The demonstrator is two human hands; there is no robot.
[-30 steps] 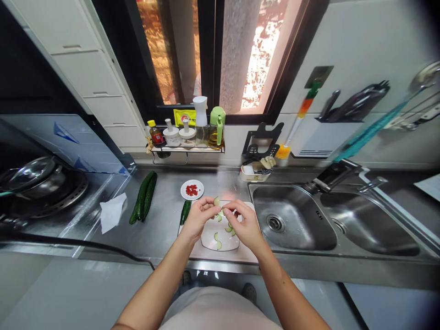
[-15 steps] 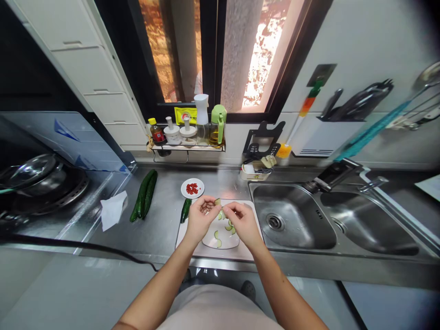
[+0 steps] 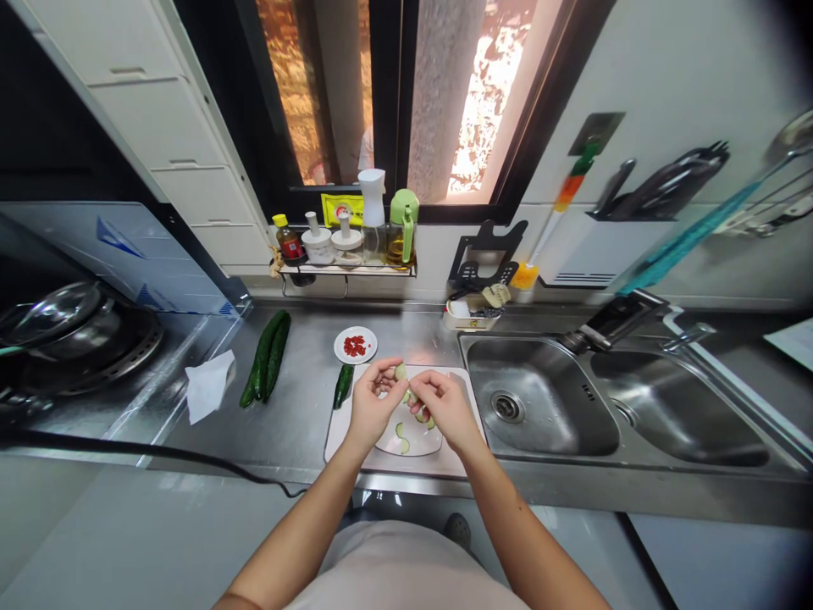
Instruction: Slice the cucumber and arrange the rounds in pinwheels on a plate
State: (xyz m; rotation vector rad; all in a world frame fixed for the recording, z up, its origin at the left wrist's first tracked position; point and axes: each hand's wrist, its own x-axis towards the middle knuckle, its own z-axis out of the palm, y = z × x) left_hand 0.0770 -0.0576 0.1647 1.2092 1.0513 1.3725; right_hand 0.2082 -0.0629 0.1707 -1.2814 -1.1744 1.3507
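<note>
My left hand [image 3: 373,408] is closed around pale green cucumber slices [image 3: 400,371], one of which sticks up past its fingertips. Beside it, my right hand [image 3: 450,410] pinches a thin cucumber slice, its fingertips meeting those of the left. Both hands hover over a white plate [image 3: 423,442] with a dark rim, which rests on a light cutting board [image 3: 368,466]. Curved cucumber slices [image 3: 400,438] lie on the plate, others partly hidden by my right hand. A short dark green cucumber piece [image 3: 343,386] lies at the board's left edge.
Behind the board stands a small white dish [image 3: 339,346] of chopped red pieces. Whole cucumbers [image 3: 265,360] and a white paper [image 3: 208,385] lie to the left, before a stove pan [image 3: 82,322]. A double sink [image 3: 539,407] is right; a condiment shelf [image 3: 349,270] hangs behind.
My right hand's fingers have curled a little more, with slices showing beneath them. The slice in my left hand has turned its pale face toward me. The rest stays put.
</note>
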